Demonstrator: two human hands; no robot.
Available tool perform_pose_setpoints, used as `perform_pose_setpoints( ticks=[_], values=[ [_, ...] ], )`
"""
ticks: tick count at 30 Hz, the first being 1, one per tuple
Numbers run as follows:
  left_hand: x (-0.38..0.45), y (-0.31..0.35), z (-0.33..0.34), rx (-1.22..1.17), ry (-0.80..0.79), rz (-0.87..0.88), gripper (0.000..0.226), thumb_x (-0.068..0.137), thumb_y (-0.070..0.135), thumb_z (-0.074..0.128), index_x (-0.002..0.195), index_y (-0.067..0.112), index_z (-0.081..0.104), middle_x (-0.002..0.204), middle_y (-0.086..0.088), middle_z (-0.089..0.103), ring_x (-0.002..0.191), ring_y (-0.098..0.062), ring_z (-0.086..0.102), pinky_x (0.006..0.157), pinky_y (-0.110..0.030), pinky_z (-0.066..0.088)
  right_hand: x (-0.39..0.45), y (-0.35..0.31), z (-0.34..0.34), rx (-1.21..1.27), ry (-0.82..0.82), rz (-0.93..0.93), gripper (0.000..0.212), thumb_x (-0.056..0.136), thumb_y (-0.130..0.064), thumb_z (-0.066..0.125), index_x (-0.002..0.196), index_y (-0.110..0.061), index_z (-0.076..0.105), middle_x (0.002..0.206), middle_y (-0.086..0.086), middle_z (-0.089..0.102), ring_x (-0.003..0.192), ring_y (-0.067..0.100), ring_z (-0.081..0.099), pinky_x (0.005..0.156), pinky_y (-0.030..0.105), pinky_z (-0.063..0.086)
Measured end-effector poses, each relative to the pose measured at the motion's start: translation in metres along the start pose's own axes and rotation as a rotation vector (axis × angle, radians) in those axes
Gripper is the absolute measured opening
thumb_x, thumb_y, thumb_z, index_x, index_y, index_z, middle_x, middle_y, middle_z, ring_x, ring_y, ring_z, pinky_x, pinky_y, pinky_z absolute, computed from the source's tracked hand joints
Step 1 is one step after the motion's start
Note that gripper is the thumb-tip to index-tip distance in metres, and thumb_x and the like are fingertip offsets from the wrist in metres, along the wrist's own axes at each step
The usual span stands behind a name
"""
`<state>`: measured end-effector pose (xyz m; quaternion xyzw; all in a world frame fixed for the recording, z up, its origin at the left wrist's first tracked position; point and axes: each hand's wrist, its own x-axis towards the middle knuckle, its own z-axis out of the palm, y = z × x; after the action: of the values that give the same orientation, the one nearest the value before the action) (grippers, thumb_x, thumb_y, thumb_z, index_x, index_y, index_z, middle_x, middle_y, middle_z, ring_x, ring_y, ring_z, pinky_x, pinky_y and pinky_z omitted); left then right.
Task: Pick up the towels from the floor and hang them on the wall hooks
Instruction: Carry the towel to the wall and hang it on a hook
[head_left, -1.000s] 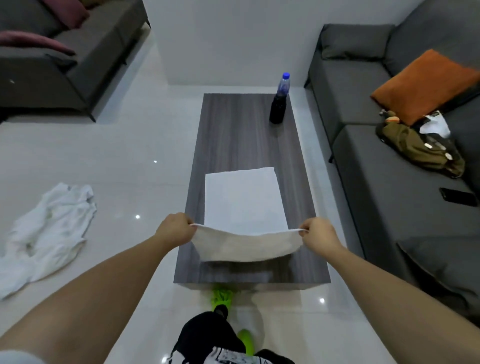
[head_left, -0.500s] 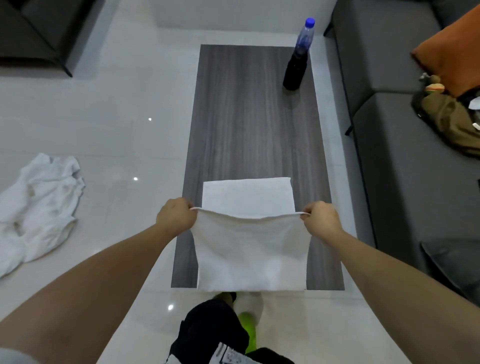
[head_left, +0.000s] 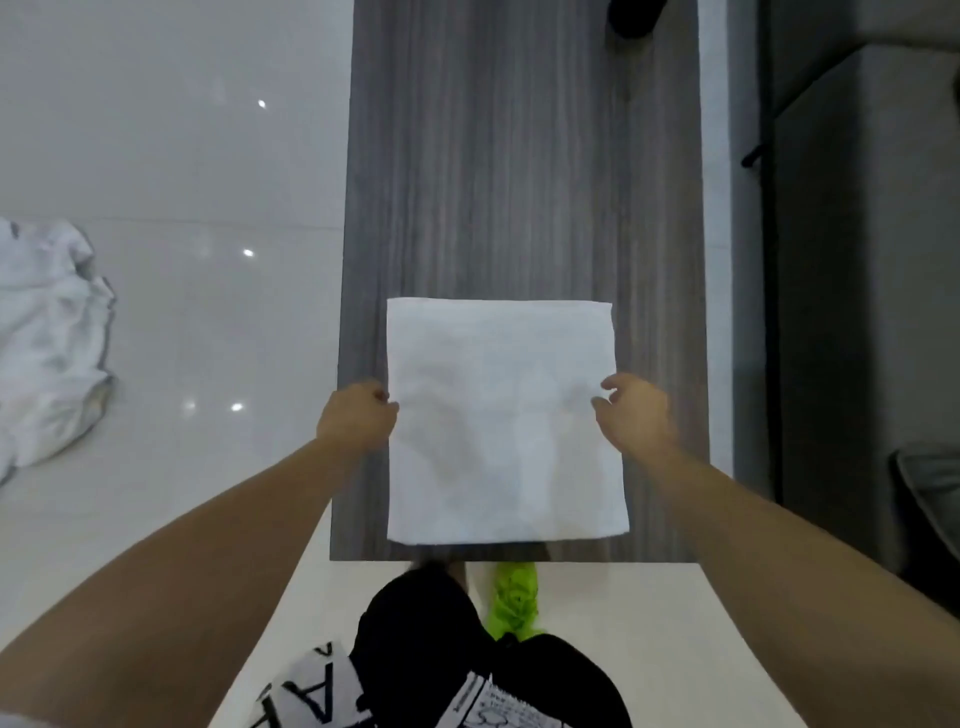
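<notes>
A white towel (head_left: 501, 421) lies folded flat on the near end of the grey wooden table (head_left: 519, 182), its near edge almost at the table's edge. My left hand (head_left: 358, 423) has its fingers curled at the towel's left edge and pinches it. At the right edge, my right hand (head_left: 636, 418) touches the cloth with loosely parted thumb and fingers. A second white towel (head_left: 49, 338) lies crumpled on the glossy floor at the far left. No wall hooks are in view.
The base of a dark bottle (head_left: 634, 18) stands at the table's far right. A grey sofa (head_left: 857, 260) runs along the right side, close to the table. My legs and a green shoe (head_left: 511, 603) are just below the table's near edge.
The lifted half of the towel has been carried forward and laid down over the other half, so it now lies folded flat. My hands moved from its corners to its sides.
</notes>
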<state>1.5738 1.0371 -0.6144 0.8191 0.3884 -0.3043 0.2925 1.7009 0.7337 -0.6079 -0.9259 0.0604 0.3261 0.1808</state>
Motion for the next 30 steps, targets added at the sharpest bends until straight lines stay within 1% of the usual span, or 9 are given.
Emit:
perform_pose_setpoints(
  ticks=[2, 4, 9, 11, 13, 16, 22, 25, 30],
  values=[
    [-0.015, -0.024, 0.036, -0.006, -0.07, -0.02, 0.033, 0.093, 0.03, 0.058, 0.123, 0.018, 0.063, 0.119, -0.007, 0.066, 0.099, -0.024, 0.06, 0.086, -0.035, 0.051, -0.02, 0.03, 0.032, -0.031, -0.115, 0.056, 0.034, 0.094, -0.022, 0.062, 0.126, -0.01, 0.062, 0.116, 0.012, 0.067, 0.104, 0.027, 0.063, 0.087, 0.027, 0.049],
    [-0.032, -0.046, 0.074, 0.048, -0.114, 0.017, 0.034, 0.093, 0.03, 0.06, 0.125, 0.018, 0.061, 0.122, -0.006, 0.063, 0.097, -0.021, 0.058, 0.081, -0.031, 0.048, -0.04, 0.057, 0.064, -0.121, -0.195, 0.045, 0.034, 0.093, -0.023, 0.062, 0.126, -0.013, 0.062, 0.117, 0.01, 0.066, 0.106, 0.026, 0.062, 0.087, 0.03, 0.05],
    [-0.071, -0.084, 0.167, 0.344, -0.054, 0.47, 0.052, 0.076, 0.028, 0.075, 0.123, 0.012, 0.061, 0.128, -0.011, 0.056, 0.119, -0.035, 0.05, 0.092, -0.045, 0.046, -0.081, 0.101, 0.14, -0.449, -0.215, -0.396, 0.03, 0.09, -0.022, 0.063, 0.118, -0.011, 0.063, 0.121, 0.012, 0.058, 0.115, 0.032, 0.048, 0.09, 0.037, 0.043],
    [-0.08, -0.093, 0.199, 0.384, -0.01, 0.532, 0.06, 0.072, 0.029, 0.077, 0.126, 0.012, 0.058, 0.138, -0.014, 0.05, 0.127, -0.036, 0.046, 0.097, -0.049, 0.043, -0.088, 0.117, 0.163, -0.487, -0.169, -0.491, 0.034, 0.086, -0.019, 0.067, 0.118, -0.011, 0.061, 0.133, 0.015, 0.051, 0.119, 0.035, 0.045, 0.093, 0.041, 0.042],
    [-0.086, -0.099, 0.222, 0.371, 0.107, 0.527, 0.043, 0.075, 0.02, 0.072, 0.116, 0.01, 0.064, 0.133, -0.015, 0.055, 0.123, -0.036, 0.05, 0.093, -0.048, 0.044, -0.091, 0.134, 0.178, -0.492, -0.069, -0.511, 0.032, 0.084, -0.011, 0.066, 0.115, -0.014, 0.064, 0.135, 0.015, 0.05, 0.116, 0.036, 0.048, 0.088, 0.041, 0.042],
    [-0.083, -0.102, 0.236, 0.391, 0.268, 0.544, 0.013, 0.078, 0.006, 0.061, 0.087, 0.006, 0.07, 0.103, -0.011, 0.066, 0.095, -0.035, 0.059, 0.074, -0.042, 0.046, -0.089, 0.153, 0.188, -0.405, 0.067, -0.541, 0.021, 0.077, 0.0, 0.067, 0.093, -0.013, 0.073, 0.116, 0.013, 0.062, 0.099, 0.038, 0.054, 0.078, 0.041, 0.042],
    [-0.109, -0.081, 0.215, 0.479, 0.249, 0.536, 0.012, 0.082, 0.005, 0.058, 0.079, 0.008, 0.069, 0.073, -0.009, 0.063, 0.067, -0.032, 0.054, 0.058, -0.036, 0.035, -0.112, 0.155, 0.167, -0.318, 0.118, -0.486, 0.016, 0.088, -0.005, 0.056, 0.093, -0.013, 0.069, 0.087, 0.006, 0.064, 0.082, 0.032, 0.056, 0.069, 0.031, 0.026],
    [-0.149, -0.064, 0.18, 0.333, 0.33, 0.486, 0.011, 0.084, 0.009, 0.06, 0.086, 0.008, 0.07, 0.08, -0.01, 0.066, 0.071, -0.034, 0.059, 0.059, -0.036, 0.043, -0.142, 0.134, 0.12, -0.271, 0.15, -0.497, 0.021, 0.083, -0.001, 0.058, 0.101, -0.011, 0.062, 0.095, 0.008, 0.062, 0.081, 0.03, 0.056, 0.069, 0.031, 0.029],
    [-0.213, -0.015, 0.061, 0.155, 0.596, 0.46, 0.011, 0.086, 0.024, 0.064, 0.091, 0.016, 0.07, 0.087, -0.007, 0.07, 0.076, -0.028, 0.06, 0.064, -0.031, 0.038, -0.18, 0.047, 0.006, -0.236, 0.258, -0.642, 0.02, 0.086, 0.002, 0.055, 0.103, -0.008, 0.055, 0.108, 0.013, 0.057, 0.095, 0.032, 0.056, 0.073, 0.038, 0.044]
  ],
)
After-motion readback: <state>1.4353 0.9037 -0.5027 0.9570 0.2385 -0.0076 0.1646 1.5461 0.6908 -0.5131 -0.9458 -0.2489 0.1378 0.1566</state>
